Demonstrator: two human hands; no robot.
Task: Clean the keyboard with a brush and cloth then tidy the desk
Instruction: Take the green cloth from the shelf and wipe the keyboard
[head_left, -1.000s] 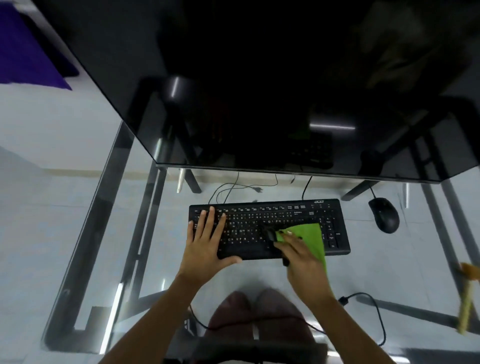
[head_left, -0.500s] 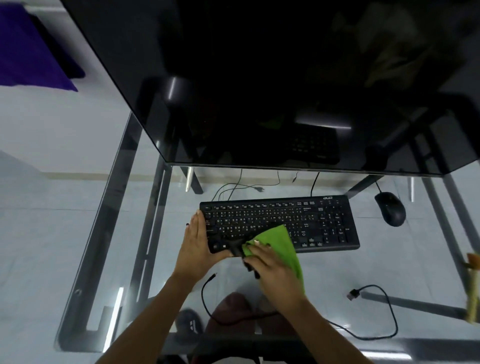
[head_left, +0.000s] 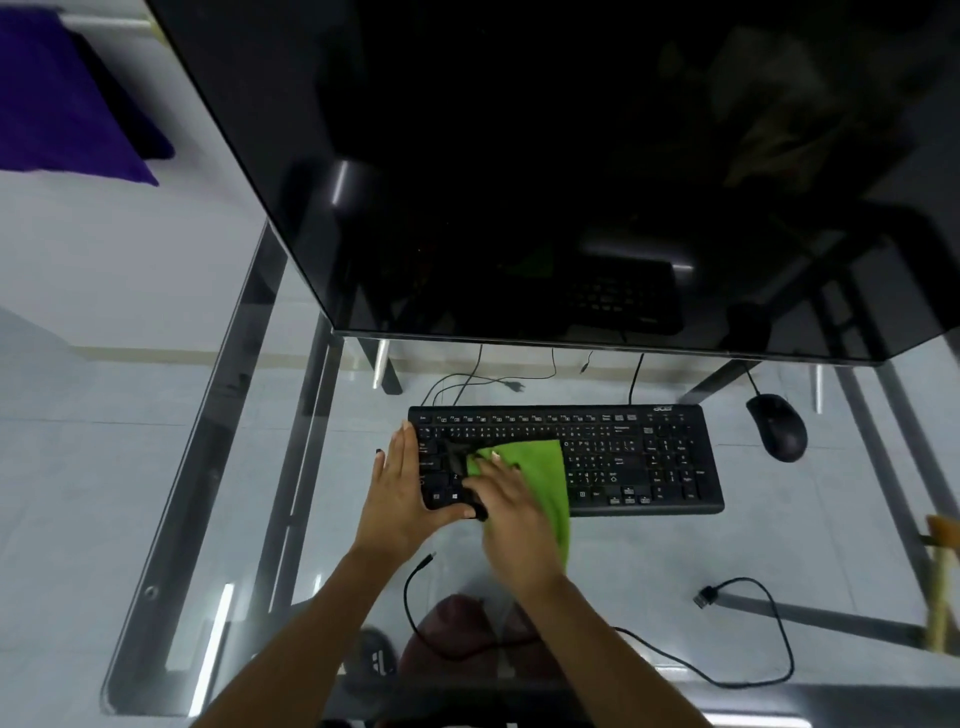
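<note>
A black keyboard (head_left: 623, 457) lies on the glass desk (head_left: 649, 561) below the dark monitor. My left hand (head_left: 400, 488) presses flat against the keyboard's left end, thumb along its front edge. My right hand (head_left: 511, 512) holds a black brush (head_left: 457, 457) and a green cloth (head_left: 540, 473) together; the brush's bristles rest on the left keys. The cloth drapes over the middle keys and hangs past the front edge, and the brush handle is mostly hidden under my fingers.
A large black monitor (head_left: 519, 182) overhangs the back of the desk. A black mouse (head_left: 777, 427) sits at the right of the keyboard. A loose black cable (head_left: 748, 639) curls on the glass at the front. A yellowish object (head_left: 943, 582) shows at the right edge.
My right hand has swept the brush and cloth leftward along the keyboard, from the right-middle keys to the left keys. My left hand slid from on top of the keys to the keyboard's left end.
</note>
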